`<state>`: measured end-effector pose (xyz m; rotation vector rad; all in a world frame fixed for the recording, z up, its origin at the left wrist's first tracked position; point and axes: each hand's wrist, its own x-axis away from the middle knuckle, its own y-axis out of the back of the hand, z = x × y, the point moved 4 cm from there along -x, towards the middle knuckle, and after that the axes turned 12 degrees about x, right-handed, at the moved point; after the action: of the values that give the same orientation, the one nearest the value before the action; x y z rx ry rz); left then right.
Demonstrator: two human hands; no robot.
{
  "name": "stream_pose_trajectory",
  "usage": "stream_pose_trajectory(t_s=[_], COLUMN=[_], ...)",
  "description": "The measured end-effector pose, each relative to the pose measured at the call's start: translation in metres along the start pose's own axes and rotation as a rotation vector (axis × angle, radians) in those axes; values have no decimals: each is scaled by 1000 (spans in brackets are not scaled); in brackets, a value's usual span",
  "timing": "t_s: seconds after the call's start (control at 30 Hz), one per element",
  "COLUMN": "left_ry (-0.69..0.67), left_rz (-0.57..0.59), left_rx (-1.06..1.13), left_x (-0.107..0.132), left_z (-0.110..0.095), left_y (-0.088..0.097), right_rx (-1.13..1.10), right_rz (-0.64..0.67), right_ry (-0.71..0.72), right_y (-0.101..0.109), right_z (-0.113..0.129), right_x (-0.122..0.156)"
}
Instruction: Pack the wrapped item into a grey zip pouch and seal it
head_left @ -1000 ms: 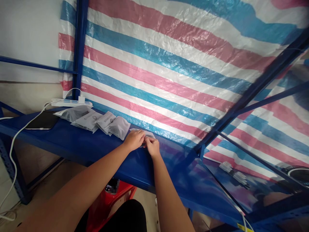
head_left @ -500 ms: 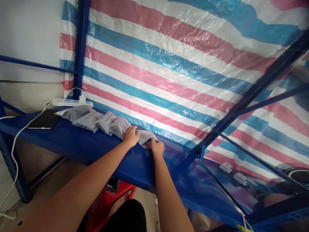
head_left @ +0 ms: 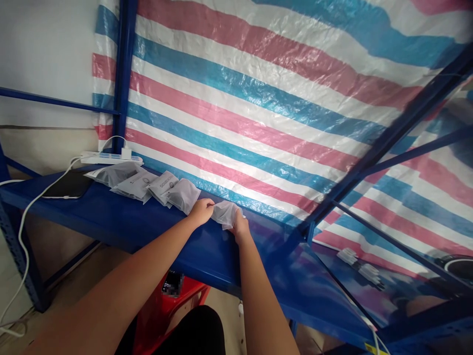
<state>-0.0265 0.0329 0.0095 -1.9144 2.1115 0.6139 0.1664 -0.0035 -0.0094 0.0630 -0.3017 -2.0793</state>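
Observation:
A frosted plastic bag [head_left: 223, 213] is held between my hands, just above the blue shelf [head_left: 155, 222]. My left hand [head_left: 201, 211] pinches its left edge with thumb and forefinger. On the other side, my right hand [head_left: 240, 224] grips the bag's right end, with some fingers hidden behind or inside the plastic. What the bag contains cannot be made out. Left of my hands lies a row of similar bags; the nearest frosted bag [head_left: 184, 195] almost touches my left hand, and beyond it is a bag with dark print [head_left: 163, 186].
A white power strip [head_left: 107, 158] with a plugged-in charger stands at the back left, its cable crossing a black tablet [head_left: 68, 185]. Striped plastic sheeting [head_left: 236, 113] hangs behind the shelf. Below is a red stool [head_left: 157, 310] with a phone on it.
The bag between my hands has been raised and turned, its surface now bunched. My right hand has shifted around its right end; my left hand has closed on its left edge.

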Motion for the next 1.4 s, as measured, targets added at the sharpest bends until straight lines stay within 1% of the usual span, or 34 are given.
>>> stream_pose_trajectory(t_s=[0.13,0.23,0.4,0.5,0.57,0.73,0.8,0.93,1.03,1.2,1.4], left_ry=[11,17,12,9,23,47,54,53,32,124,133], left_rz=[7,15,9,48,67,74,91,54,40,109,147], left_rx=[133,163,131,153,196,308,315,282,275,423,473], left_x=[-1,-1,-1,-1,-1,2,4,5,5,6,6], left_z=[1,0,0,2,2,-1,-3,-7,-9,-9,-7], left_y=[-3,-3,-3,-5,-5,-5,-6,-5,-4,-8,-11], right_rx=[-32,-56,-116,-138,-138,-142,-156,-130,-113,-146,-205], right_rz=[24,62,216,326,368,385,400,434,431,418,399], right_ry=[26,11,0,28,46,64,79,111,121,137,158], right_y=[0,0,-3,-7,-8,-7,-7,-9,-10,-9,-9], right_z=[-1,0,4,7,8,10,11,11,10,14,18], right_x=[-1,3,7,9,11,12,12,11,11,16,18])
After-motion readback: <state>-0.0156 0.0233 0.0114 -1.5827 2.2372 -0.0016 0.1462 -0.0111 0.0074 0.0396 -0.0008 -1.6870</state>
